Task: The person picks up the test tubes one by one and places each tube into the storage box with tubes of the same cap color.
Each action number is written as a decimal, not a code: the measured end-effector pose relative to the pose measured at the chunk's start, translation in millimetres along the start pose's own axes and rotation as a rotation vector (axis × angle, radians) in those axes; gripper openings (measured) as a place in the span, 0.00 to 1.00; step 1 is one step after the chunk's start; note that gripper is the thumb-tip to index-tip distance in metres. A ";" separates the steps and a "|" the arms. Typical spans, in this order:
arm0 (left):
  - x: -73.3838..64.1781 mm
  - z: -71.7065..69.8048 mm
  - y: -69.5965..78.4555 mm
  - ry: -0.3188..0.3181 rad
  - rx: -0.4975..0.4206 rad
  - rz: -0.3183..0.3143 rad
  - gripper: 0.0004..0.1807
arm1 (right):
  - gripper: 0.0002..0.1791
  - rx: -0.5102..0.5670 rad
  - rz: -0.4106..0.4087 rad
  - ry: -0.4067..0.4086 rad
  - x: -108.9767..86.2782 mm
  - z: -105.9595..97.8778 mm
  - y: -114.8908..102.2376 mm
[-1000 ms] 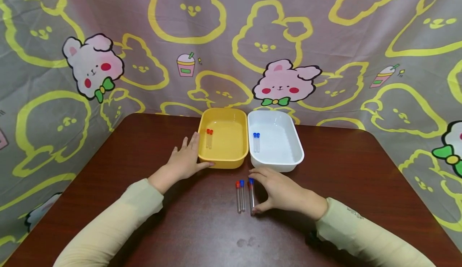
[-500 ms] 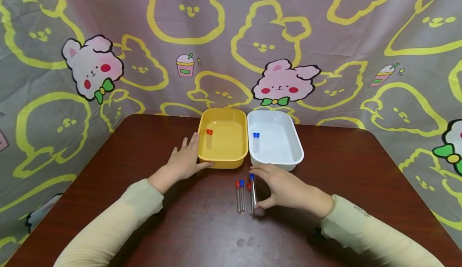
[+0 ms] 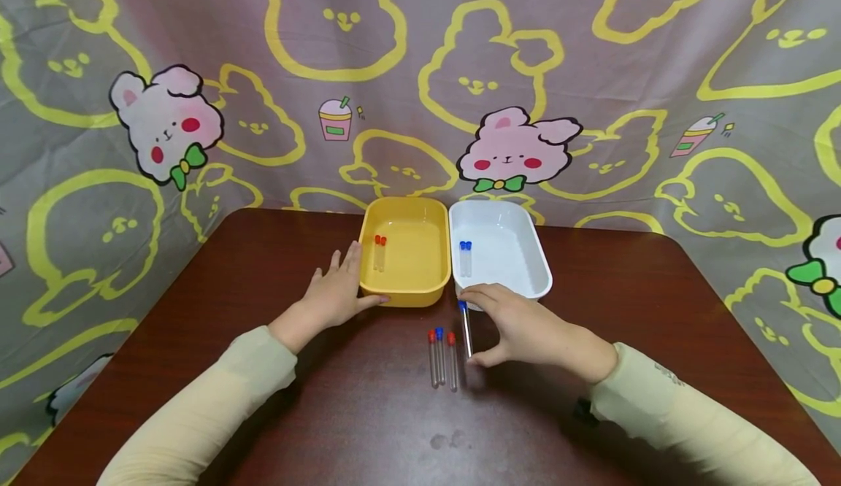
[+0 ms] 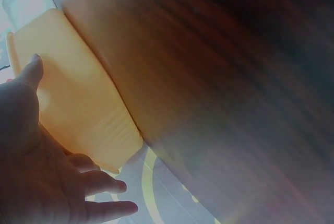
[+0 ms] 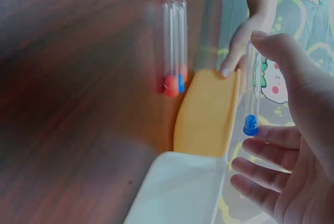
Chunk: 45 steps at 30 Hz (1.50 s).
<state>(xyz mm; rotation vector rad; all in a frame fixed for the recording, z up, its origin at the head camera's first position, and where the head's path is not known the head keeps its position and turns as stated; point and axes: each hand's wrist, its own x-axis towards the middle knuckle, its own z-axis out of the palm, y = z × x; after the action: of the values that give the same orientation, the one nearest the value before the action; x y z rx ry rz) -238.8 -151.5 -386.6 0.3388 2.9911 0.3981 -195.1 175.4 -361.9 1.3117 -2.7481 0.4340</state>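
Note:
My right hand [image 3: 528, 333] pinches a clear test tube [image 3: 467, 333] with a blue cap lengthwise, thumb at its rounded bottom and a fingertip at the cap [image 5: 251, 125]. It is raised above the table, just before the front wall of the white basin [image 3: 509, 256]. My left hand [image 3: 333, 292], fingers extended, rests against the left side and front corner of the yellow basin [image 3: 420, 252]. Three capped tubes lie side by side on the table: a red-capped tube [image 3: 433, 362], a blue-capped tube [image 3: 441, 358] and another red-capped tube [image 3: 452, 365].
Two red-capped tubes [image 3: 380, 256] lie inside the yellow basin, two blue-capped tubes [image 3: 466, 261] inside the white one. The basins stand side by side at the back of the brown table [image 3: 315, 413], before a patterned curtain [image 3: 394, 106].
My right hand has lifted the blue-capped tube off the table, away from the red-capped one beside it, and carried it forward toward the white basin. My left hand has stayed in place.

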 end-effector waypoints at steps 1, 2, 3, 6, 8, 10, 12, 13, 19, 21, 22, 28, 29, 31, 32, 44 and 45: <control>0.0 -0.1 0.0 0.001 0.001 -0.001 0.64 | 0.50 0.002 0.002 -0.002 0.6 -1.8 0.8; -0.1 -0.3 0.1 0.000 0.002 -0.002 0.64 | 0.51 0.006 0.005 -0.005 1.0 -3.7 1.7; -0.2 -0.4 0.2 -0.001 0.002 -0.003 0.64 | 0.51 0.010 0.008 -0.007 1.4 -5.7 2.7; -0.6 -0.9 0.7 0.005 0.004 0.001 0.64 | 0.51 0.024 0.024 -0.012 2.5 -11.7 6.3; -0.5 -1.2 1.1 0.006 0.004 0.003 0.64 | 0.51 0.032 0.033 -0.014 3.3 -15.3 9.0; -0.2 -1.2 1.2 0.007 0.004 0.007 0.63 | 0.51 0.037 0.041 -0.017 4.1 -18.1 11.7; -0.2 -1.3 1.3 0.003 0.004 0.006 0.64 | 0.51 0.032 0.037 -0.019 5.5 -20.3 13.8; -0.2 -1.3 1.3 -0.001 0.004 0.003 0.64 | 0.51 0.032 0.037 -0.022 6.4 -20.8 15.0; -1.3 -1.8 1.0 -0.001 0.000 0.003 0.64 | 0.52 0.037 0.031 -0.016 12.6 -23.2 19.8; -1.6 -1.9 0.9 0.000 -0.001 0.007 0.64 | 0.51 0.039 0.020 -0.006 14.6 -23.7 21.2; -1.5 -1.9 0.7 -0.001 0.000 0.008 0.64 | 0.51 0.039 0.013 -0.003 15.6 -23.9 22.1; -0.5 -0.5 -1.1 -0.011 -0.005 0.000 0.65 | 0.50 0.049 0.022 0.011 21.0 -26.9 29.2; -0.7 -0.6 -1.2 -0.013 -0.007 -0.001 0.65 | 0.49 0.050 0.027 0.012 21.7 -28.0 30.4; -0.7 -0.7 -1.2 -0.009 -0.009 0.003 0.65 | 0.49 0.050 0.037 0.011 23.1 -30.3 33.0; -0.5 -0.5 -1.2 -0.009 -0.008 0.004 0.64 | 0.49 0.049 0.041 0.008 24.0 -31.4 34.5; 0.1 -0.1 -1.7 -0.011 -0.008 0.004 0.65 | 0.48 0.044 0.107 -0.006 33.9 -39.3 52.3; 0.2 -0.2 -1.7 -0.007 -0.008 0.007 0.64 | 0.48 0.040 0.110 -0.004 34.3 -39.1 53.8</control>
<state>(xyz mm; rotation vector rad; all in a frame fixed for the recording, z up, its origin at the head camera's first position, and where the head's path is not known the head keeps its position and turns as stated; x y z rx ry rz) -239.4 -153.1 -386.8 0.3491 2.9818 0.4085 -260.7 192.7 -330.3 1.1751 -2.8388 0.4960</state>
